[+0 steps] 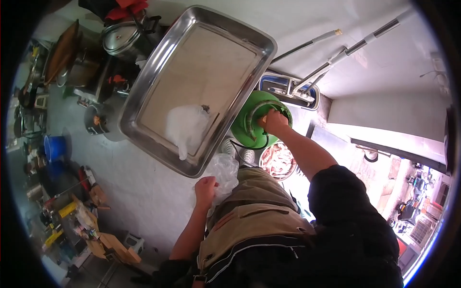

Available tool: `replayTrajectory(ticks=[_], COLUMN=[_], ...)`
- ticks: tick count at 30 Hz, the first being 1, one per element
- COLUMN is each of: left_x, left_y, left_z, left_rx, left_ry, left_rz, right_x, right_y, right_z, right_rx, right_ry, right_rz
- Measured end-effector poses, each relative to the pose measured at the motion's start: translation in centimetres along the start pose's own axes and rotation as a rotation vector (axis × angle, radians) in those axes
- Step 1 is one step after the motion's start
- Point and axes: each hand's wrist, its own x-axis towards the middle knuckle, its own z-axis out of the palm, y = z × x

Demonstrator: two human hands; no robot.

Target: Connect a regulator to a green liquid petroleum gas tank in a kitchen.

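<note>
My right hand (276,121) reaches inside the collar of a green gas cylinder (240,126). Its fingers curl at the valve on top, where a small orange part shows, and partly hide it. A black hose (252,148) loops out from the cylinder towards my shoes. In my left hand (205,190), closed like a fist, is the edge of a crumpled clear plastic bag (226,171), hanging beside my brown apron (252,219). A large stainless steel tray (158,59) spans the space ahead, with a whitish plastic bag (185,126) lying in its near part.
Right of my legs stands a round container of pale meat-like pieces (277,160). Mop handles (345,52) lean over a mop bucket (315,100) by the wall. Lidded pot (120,37), blue bucket (54,147) and cardboard (115,244) are at left.
</note>
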Motion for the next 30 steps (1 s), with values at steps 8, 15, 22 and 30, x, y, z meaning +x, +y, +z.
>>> replayTrajectory(ticks=[8, 15, 22, 30], left_x=[0.2, -0.6, -2.6, -0.7], left_y=[-0.6, -0.5, 3.2, 9.0], left_z=[-0.4, -0.3, 1.3, 8.3], left_rx=[0.11, 0.133, 0.121, -0.252], left_ry=[-0.006, -0.023, -0.092, -0.31], left_rz=[0.12, 0.141, 0.192, 0.389], right_x=[0.9, 0.6, -5.9, -18.8], right_y=[-0.1, 0.5, -1.1, -6.1], right_z=[0.3, 1.3, -1.0, 3.8], right_rx=[-0.294, -0.285, 0.346, 1.471], right_ry=[-0.002, -0.055, 0.216, -0.454], right_rz=[-0.244, -0.18, -0.135, -0.394])
